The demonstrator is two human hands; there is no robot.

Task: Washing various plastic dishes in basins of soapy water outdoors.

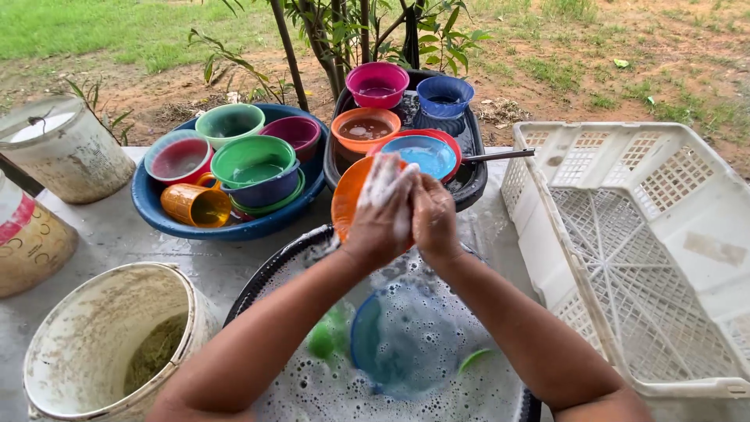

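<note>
At the far left, a dirty white bucket [64, 152] is seen standing on the grey table [125, 234], with a second, mud-caked bucket [105, 344] set nearer at the lower left. Further right, a wide blue basin [160, 215] is filled with coloured plastic bowls and an orange mug [195, 205] lying on its side. At the centre, a black washing tub [262, 277] full of suds is placed, and a blue bowl [406, 340] is seen half sunk in the foam, with green items just beside it. Above the tub, an orange plate [348, 199] is held upright on edge between both hands. The left hand [383, 211], coated in white lather, is closed over the plate's face, fingers curled round its rim. The right hand [433, 219] is pressed against the left, gripping the plate from the other side; whether anything else is held in it cannot be told. Behind the hands, a black tray [473, 176] is loaded with pink, blue and orange bowls holding water. At the far right, a white plastic crate [648, 234] is set on the table, just beside the tub.
</note>
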